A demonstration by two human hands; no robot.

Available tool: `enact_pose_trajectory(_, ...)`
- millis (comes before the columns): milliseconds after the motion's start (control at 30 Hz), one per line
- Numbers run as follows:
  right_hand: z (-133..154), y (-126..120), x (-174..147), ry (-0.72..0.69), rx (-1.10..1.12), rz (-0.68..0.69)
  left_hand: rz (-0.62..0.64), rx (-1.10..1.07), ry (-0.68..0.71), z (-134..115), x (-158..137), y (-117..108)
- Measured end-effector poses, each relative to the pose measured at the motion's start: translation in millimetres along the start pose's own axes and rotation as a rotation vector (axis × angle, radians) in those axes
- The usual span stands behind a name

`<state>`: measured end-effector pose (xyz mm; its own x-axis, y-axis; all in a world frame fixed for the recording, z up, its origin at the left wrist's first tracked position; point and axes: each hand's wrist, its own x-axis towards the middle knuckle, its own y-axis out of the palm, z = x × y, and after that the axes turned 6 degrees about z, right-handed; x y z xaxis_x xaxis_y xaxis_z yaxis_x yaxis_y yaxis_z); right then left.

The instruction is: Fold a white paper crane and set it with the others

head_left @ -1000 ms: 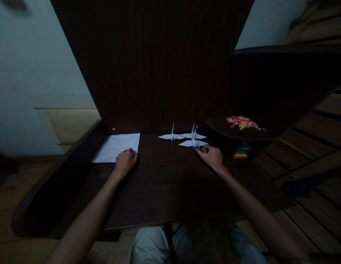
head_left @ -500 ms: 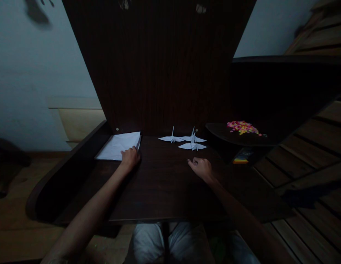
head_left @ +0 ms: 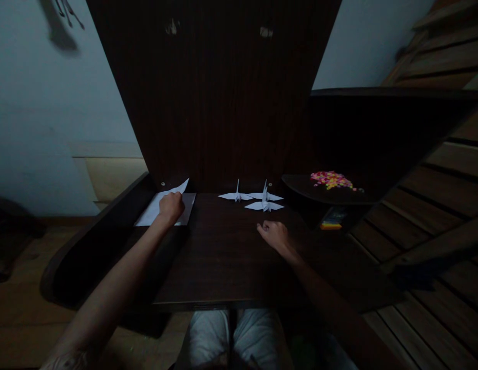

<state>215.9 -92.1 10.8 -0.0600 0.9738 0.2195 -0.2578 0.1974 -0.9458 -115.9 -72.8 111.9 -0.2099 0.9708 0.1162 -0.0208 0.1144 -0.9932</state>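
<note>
At the left of the dark wooden desk, my left hand (head_left: 171,207) is closed on the top sheet of white paper (head_left: 156,204), whose right side is lifted and bent. More white paper (head_left: 190,201) lies flat beneath it. My right hand (head_left: 274,234) rests on the desk with its fingers curled, and nothing shows in them. Just beyond it stand three folded white paper cranes: a front crane (head_left: 265,206), a left crane (head_left: 237,197) and one behind (head_left: 275,197), partly hidden by the front crane. Their wings spread sideways and overlap.
A small corner shelf (head_left: 300,186) at the right holds a heap of tiny colourful pieces (head_left: 333,180). Under it sits a thing with a yellow and orange edge (head_left: 331,226). A raised side board (head_left: 92,236) bounds the desk's left side, and a tall dark panel (head_left: 215,103) its back.
My left hand has moved a little left and up, raising the right side of the top sheet and baring paper below. The view has shifted slightly; my right hand stays by the cranes.
</note>
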Motion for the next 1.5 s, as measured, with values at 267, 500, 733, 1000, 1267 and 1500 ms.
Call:
enact_pose_trajectory(267,-2.6,5.1,-0.3,-0.208,0.295,-0.132,-0.399,-0.517,0.278,21.0,-42.5,-66.4)
enact_pose_trajectory(500,39.1,-7.9,-7.4,-0.173,1.365,0.411,-0.317,-0.760,0.558,12.7,-93.2,-67.6)
enact_pose_trajectory(733,64.5,-3.5,-13.8,-0.088,1.790,0.810,0.092,-0.614,0.750,-59.9,-121.2,27.4)
enact_pose_trajectory(1000,61.8,22.2,-5.4,0.141,1.595,0.520,0.254,-0.606,0.881,-63.6,-116.7,67.8)
enact_pose_trajectory(1267,48.4,10.4,8.7,0.150,1.520,0.391,0.023,-0.998,0.285,-21.3,-29.8,51.1)
enact_pose_trajectory(1500,46.2,-2.7,19.8,0.144,1.643,0.450,0.555,-1.619,0.212,-5.8,-20.8,68.0)
